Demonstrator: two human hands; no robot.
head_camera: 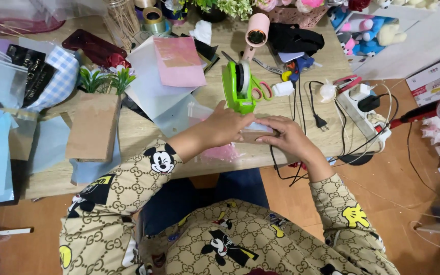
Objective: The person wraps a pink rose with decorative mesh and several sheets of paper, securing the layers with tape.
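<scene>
Both my hands rest on a small flat brown piece (253, 135) lying on the near edge of the wooden table (138, 133). My left hand (224, 125) presses on its left side, fingers curled over it. My right hand (286, 136) lies across its right side, fingers pointing left. A pale blue sheet (258, 127) shows between the two hands on top of the piece. Right behind my hands stands a green tape dispenser (238, 86). Crumpled pink wrap (220, 153) sits under my left wrist.
Pink hair dryer (256, 31), scissors (262, 90) and a glue gun (295, 67) lie behind the dispenser. A power strip (363, 109) with cables hangs at the table's right end. Pink and pale sheets (178, 62), a brown paper bag (93, 125) and a wrapped bouquet (36, 71) fill the left.
</scene>
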